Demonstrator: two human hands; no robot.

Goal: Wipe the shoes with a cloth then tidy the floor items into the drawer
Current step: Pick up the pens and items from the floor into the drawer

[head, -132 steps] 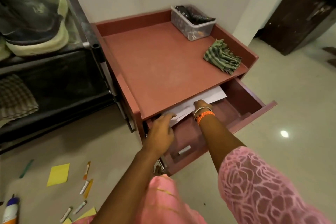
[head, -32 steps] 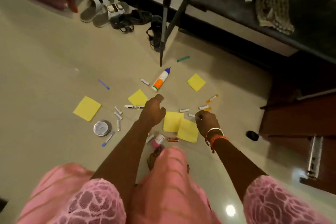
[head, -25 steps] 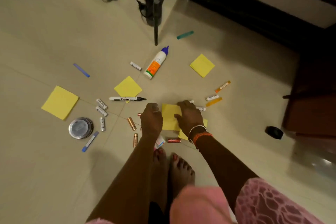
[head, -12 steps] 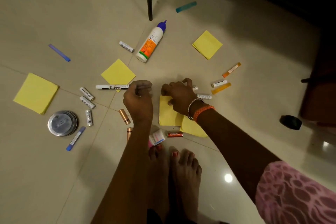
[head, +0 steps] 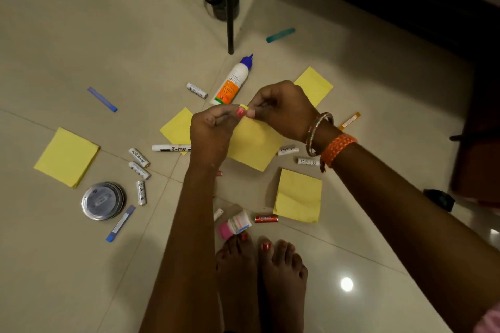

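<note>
- Hands first: your left hand (head: pixel 213 130) and right hand (head: pixel 281 111) both pinch the top corner of one yellow note (head: pixel 254 143), lifted above the floor (head: pixel 81 35)
- Notes on the floor: one pad (head: pixel 66 157) far left; one (head: pixel 299 196) near your feet (head: pixel 259 273); one (head: pixel 316 84) behind your right hand
- Glue bottle (head: pixel 232 81) lies just beyond your hands; marker (head: pixel 170 148) beside your left wrist; batteries (head: pixel 139 162) and a tin lid (head: pixel 102 200) lie to the left
</note>
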